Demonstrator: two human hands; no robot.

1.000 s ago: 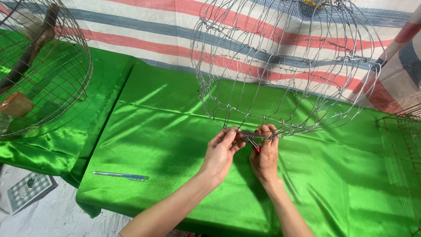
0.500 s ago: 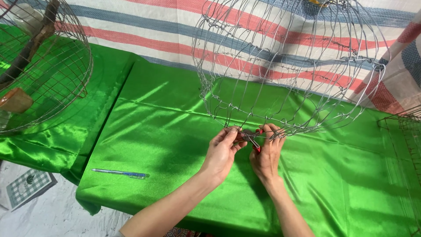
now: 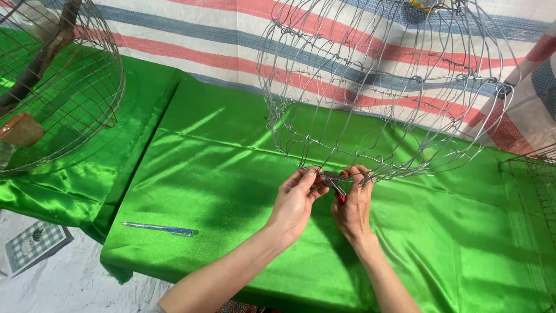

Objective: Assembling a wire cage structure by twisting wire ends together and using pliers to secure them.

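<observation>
A round wire cage frame (image 3: pixel 382 87) hangs over a table draped in shiny green cloth (image 3: pixel 231 174). My left hand (image 3: pixel 296 200) pinches the wire of the cage's lower rim with thumb and fingers. My right hand (image 3: pixel 353 203) grips small pliers with red handles (image 3: pixel 337 186), whose jaws are at the same rim wire between the two hands. Both hands are close together just under the cage's near bottom edge.
A blue pen (image 3: pixel 162 229) lies on the cloth at the left front. A second wire cage (image 3: pixel 63 87) with a wooden perch stands at the far left. A flat wire grid (image 3: pixel 533 174) sits at the right edge. A striped tarp (image 3: pixel 191 46) hangs behind.
Both hands stay at the same spot on the cage rim; the fingers and pliers shift only slightly. The cage has barely moved.
</observation>
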